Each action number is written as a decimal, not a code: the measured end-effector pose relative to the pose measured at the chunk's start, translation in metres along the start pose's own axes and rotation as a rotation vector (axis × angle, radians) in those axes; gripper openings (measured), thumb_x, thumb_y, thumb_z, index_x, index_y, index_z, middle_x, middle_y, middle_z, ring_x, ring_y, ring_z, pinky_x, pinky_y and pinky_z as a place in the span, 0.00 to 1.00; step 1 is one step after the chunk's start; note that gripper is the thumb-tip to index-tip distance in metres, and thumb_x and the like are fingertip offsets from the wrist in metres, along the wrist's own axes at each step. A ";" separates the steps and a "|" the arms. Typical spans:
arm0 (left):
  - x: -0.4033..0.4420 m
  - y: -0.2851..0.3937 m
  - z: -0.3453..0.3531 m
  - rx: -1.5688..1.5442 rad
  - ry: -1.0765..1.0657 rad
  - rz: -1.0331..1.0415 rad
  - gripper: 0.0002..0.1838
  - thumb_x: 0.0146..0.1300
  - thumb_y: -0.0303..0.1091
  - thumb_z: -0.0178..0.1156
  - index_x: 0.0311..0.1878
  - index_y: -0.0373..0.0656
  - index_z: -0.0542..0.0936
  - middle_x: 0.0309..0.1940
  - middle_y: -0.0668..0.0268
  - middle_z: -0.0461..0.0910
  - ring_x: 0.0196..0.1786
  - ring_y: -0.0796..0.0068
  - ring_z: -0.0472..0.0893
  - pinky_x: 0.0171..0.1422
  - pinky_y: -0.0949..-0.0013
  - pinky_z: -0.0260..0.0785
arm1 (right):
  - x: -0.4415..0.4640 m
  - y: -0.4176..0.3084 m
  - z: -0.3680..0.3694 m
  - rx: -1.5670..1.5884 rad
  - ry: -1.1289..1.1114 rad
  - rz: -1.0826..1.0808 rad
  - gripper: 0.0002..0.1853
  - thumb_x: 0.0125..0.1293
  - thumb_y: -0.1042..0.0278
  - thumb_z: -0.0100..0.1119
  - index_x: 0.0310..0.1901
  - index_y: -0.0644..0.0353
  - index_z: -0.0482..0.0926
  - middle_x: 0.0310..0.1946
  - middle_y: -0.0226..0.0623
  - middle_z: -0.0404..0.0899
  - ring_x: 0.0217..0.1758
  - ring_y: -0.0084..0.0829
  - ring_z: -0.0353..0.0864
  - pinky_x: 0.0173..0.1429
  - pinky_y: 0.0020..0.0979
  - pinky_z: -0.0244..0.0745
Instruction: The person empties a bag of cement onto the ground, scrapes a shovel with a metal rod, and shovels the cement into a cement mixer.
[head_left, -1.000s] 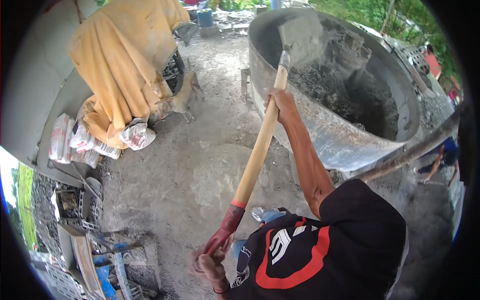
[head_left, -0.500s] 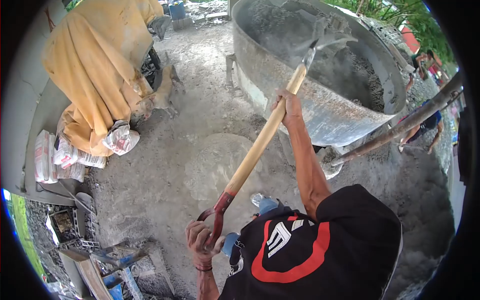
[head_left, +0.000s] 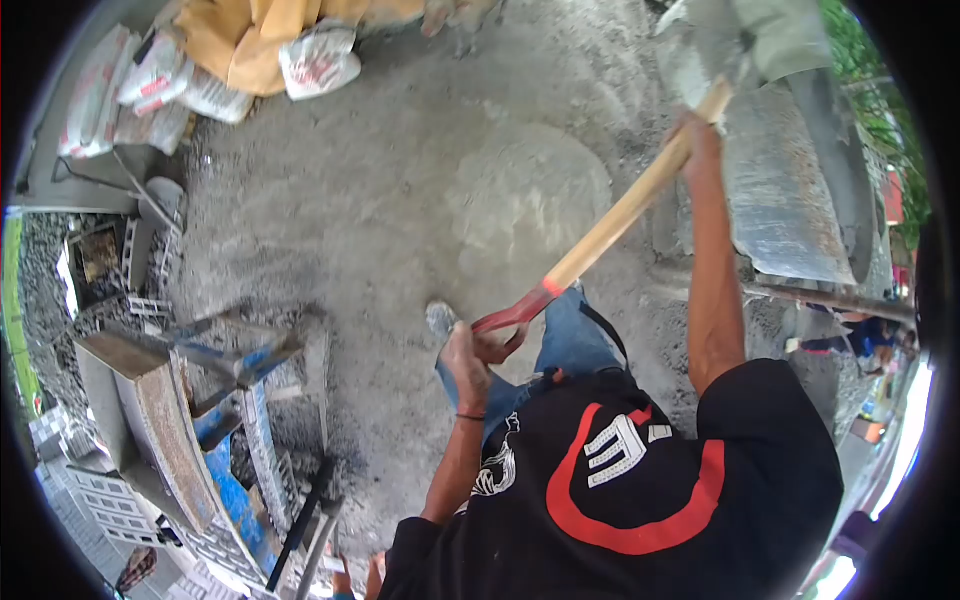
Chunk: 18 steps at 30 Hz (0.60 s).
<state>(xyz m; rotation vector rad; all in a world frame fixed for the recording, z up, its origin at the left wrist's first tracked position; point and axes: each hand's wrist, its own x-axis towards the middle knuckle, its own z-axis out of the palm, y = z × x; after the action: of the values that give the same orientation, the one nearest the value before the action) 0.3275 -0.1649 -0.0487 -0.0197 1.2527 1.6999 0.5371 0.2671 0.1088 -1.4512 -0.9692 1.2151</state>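
Shovel (head_left: 620, 217), one — from left hand (head_left: 466, 358) past right hand (head_left: 700, 142) | left closed on red handle (head_left: 520, 307), right wrapped round wooden shaft (head_left: 650, 188) | I judge tub (head_left: 785, 190) beside right hand knockable — cause, wide swing

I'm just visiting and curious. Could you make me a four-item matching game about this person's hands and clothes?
1. Left hand
2. Right hand
3. Shirt
4. Trousers

A. Plain blue
B. On the wooden shaft
C. Black, with red and white print
D. At the red grip

Right pairs: 1-D, 2-B, 3-C, 4-A
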 end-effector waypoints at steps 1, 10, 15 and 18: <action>-0.006 0.007 -0.031 -0.220 0.115 -0.166 0.21 0.70 0.47 0.55 0.34 0.35 0.79 0.21 0.64 0.78 0.23 0.75 0.78 0.27 0.68 0.71 | -0.017 0.041 0.032 -0.041 0.020 0.103 0.12 0.58 0.66 0.71 0.31 0.59 0.75 0.20 0.34 0.74 0.19 0.31 0.76 0.25 0.33 0.74; -0.158 0.105 -0.300 0.171 0.937 -0.331 0.22 0.71 0.54 0.50 0.45 0.45 0.80 0.20 0.77 0.63 0.20 0.84 0.62 0.22 0.75 0.62 | -0.335 0.544 0.195 -0.370 -0.231 0.936 0.03 0.58 0.77 0.61 0.29 0.65 0.78 0.20 0.44 0.78 0.19 0.38 0.79 0.20 0.41 0.74; -0.138 0.171 -0.265 0.384 1.066 -0.301 0.37 0.67 0.64 0.49 0.57 0.33 0.76 0.19 0.68 0.76 0.15 0.83 0.66 0.21 0.78 0.66 | -0.456 0.597 0.242 -0.269 -0.235 1.307 0.04 0.53 0.79 0.61 0.25 0.68 0.75 0.17 0.45 0.75 0.16 0.39 0.77 0.19 0.41 0.73; -0.140 0.169 -0.285 0.505 1.185 -0.370 0.35 0.68 0.62 0.52 0.45 0.29 0.79 0.13 0.68 0.72 0.12 0.81 0.67 0.15 0.78 0.60 | -0.414 0.593 0.248 -0.217 -0.350 1.375 0.07 0.53 0.77 0.62 0.22 0.67 0.73 0.15 0.43 0.74 0.16 0.39 0.77 0.21 0.39 0.73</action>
<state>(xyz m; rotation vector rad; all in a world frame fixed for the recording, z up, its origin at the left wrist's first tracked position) 0.1397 -0.4656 0.0120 -1.0050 2.3116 0.9362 0.2108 -0.2096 -0.3922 -2.2013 -0.1708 2.4322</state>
